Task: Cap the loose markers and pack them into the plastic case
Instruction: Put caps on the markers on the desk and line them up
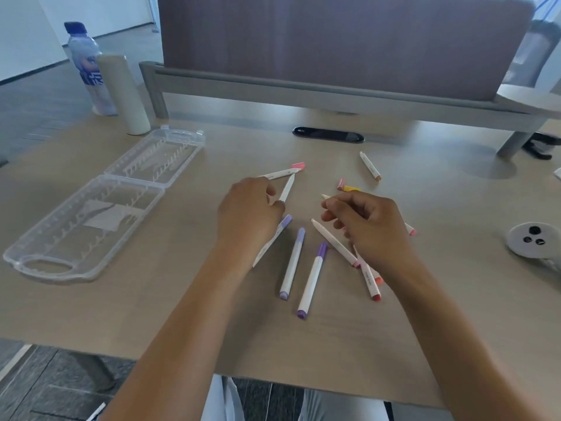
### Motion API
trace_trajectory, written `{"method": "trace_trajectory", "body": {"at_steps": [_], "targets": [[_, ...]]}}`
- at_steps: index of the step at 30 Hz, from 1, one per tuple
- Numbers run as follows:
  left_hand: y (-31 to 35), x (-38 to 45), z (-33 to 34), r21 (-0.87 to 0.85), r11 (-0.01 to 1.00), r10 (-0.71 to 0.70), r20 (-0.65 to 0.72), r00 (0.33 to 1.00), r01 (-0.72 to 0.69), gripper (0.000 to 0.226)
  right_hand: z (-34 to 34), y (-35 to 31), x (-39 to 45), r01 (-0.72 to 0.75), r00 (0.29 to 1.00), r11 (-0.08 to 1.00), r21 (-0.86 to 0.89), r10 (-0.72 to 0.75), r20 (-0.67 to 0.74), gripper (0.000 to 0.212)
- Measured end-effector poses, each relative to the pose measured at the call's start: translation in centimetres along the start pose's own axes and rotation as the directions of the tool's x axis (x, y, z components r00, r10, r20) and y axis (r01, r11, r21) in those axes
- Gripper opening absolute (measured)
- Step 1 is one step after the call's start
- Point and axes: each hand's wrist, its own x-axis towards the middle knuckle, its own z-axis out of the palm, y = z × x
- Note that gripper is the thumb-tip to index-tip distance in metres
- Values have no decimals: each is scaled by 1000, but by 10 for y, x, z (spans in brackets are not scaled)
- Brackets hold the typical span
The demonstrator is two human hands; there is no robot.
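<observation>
Several white markers lie loose on the beige desk. My left hand (pixel 249 208) pinches the lower end of an uncapped white marker (pixel 287 187) with curled fingers. My right hand (pixel 364 220) grips another marker whose pale tip (pixel 325 196) pokes out past the fingers. Three purple-capped markers (pixel 293 262) lie between my forearms, and red-ended ones (pixel 369 279) sit partly under my right wrist. A pink cap (pixel 298 165), another pink cap (pixel 340 183) and a yellow cap (pixel 352 189) lie loose. The clear plastic case (pixel 91 208) lies open and empty at the left.
A water bottle (pixel 85 65) and a pale cylinder (pixel 123 92) stand at the back left. A black oval device (pixel 328 135) lies under the divider panel (pixel 334 41). An orange-tipped marker (pixel 369 165) rests farther back. A white controller (pixel 534 240) sits at the right edge.
</observation>
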Motion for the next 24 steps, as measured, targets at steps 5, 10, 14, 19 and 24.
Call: {"method": "trace_trajectory", "body": {"at_steps": [5, 10, 14, 19, 24], "targets": [[24, 41, 27, 119, 992, 39, 62, 997, -46, 21, -21, 6, 26, -26, 1000, 997, -68, 25, -17, 23], [18, 69, 51, 255, 966, 7, 110, 994, -34, 21, -30, 21, 53, -43, 999, 990, -137, 41, -16, 27], [12, 80, 59, 280, 960, -19, 125, 992, -17, 14, -29, 34, 56, -52, 998, 991, -127, 46, -52, 31], [14, 80, 62, 221, 974, 10, 138, 990, -41, 17, -29, 40, 57, -34, 995, 988, -152, 19, -98, 27], [26, 71, 48, -20, 999, 47, 111, 993, -45, 12, -34, 49, 68, -64, 984, 974, -217, 25, -178, 19]]}}
